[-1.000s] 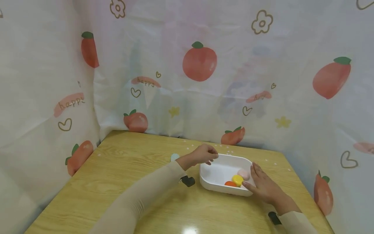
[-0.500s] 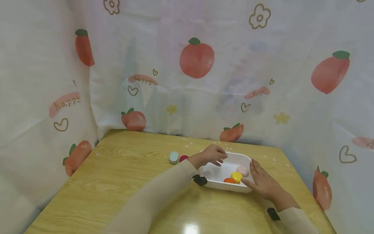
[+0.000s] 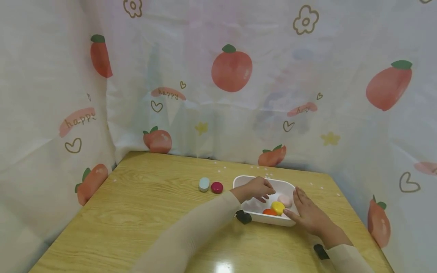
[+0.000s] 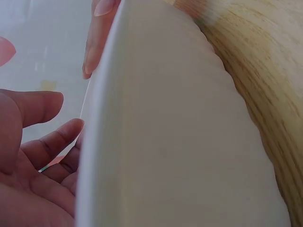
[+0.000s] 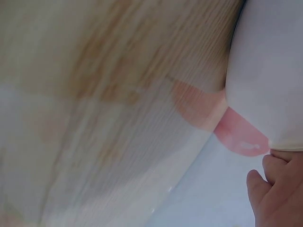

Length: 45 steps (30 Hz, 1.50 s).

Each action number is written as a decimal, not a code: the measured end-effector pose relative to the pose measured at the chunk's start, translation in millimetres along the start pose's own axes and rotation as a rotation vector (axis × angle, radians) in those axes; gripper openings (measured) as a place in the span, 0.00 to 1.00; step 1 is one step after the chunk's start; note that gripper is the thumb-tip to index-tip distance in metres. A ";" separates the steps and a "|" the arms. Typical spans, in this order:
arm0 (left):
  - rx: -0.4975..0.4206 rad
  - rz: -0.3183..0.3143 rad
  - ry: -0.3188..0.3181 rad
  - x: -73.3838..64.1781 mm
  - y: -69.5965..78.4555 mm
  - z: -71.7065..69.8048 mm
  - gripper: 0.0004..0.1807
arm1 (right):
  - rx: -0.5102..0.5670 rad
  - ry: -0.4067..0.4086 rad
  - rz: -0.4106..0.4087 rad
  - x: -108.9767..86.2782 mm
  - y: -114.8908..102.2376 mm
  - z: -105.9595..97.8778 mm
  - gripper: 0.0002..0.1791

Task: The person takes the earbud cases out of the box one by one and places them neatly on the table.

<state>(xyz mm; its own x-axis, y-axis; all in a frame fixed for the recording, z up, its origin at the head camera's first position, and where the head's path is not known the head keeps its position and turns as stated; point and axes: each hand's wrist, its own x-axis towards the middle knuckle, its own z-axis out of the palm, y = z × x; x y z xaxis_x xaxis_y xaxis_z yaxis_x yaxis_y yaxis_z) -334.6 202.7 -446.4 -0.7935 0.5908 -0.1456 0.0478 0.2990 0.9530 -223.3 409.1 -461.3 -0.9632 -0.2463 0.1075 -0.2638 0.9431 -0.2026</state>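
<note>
A fruit-print curtain (image 3: pixel 232 119) hangs behind the tabletop (image 3: pixel 153 189). Head view: the left grip (image 3: pixel 257 187) is over the tray (image 3: pixel 276 220); between it and the right grip (image 3: pixel 308 212), straight-fingered against the tray's end, are an orange piece (image 3: pixel 269 212), yellow piece (image 3: pixel 278 207) and pink piece (image 3: pixel 285 201). Left wrist: thumb and fingers apart, nothing visibly held. Right wrist: fingertips at the rim.

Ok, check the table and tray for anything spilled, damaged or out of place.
Nothing looks damaged. The pale blue piece and magenta disc lie outside the white tray, while other discs lie inside. Small pale specks dot the table toward its back; whether they're spilled, I can't tell.
</note>
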 end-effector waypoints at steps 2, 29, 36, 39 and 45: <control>0.000 -0.005 0.009 0.6 0.5 1.2 0.05 | 0.002 0.002 -0.006 1.5 -1.1 -0.6 0.51; 0.267 -0.136 0.063 8.0 -5.3 25.8 0.07 | 0.029 -0.023 -0.011 6.5 -2.2 1.6 0.50; 0.327 -0.101 0.060 10.2 -10.3 30.4 0.06 | 0.027 -0.010 -0.026 4.8 -2.3 0.3 0.49; 0.346 -0.089 0.053 11.9 -9.4 33.3 0.05 | 0.028 0.002 -0.032 2.8 -0.7 -1.5 0.49; 0.349 -0.082 0.045 13.4 -11.9 37.7 0.07 | 0.040 0.001 -0.034 0.5 -0.8 -2.6 0.48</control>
<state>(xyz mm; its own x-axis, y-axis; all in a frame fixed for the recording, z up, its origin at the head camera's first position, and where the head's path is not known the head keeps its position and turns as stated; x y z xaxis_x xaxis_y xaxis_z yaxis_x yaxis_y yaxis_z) -322.9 235.3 -469.7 -0.8286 0.5235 -0.1983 0.1815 0.5864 0.7894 -223.5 408.8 -458.6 -0.9537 -0.2773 0.1162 -0.2978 0.9245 -0.2381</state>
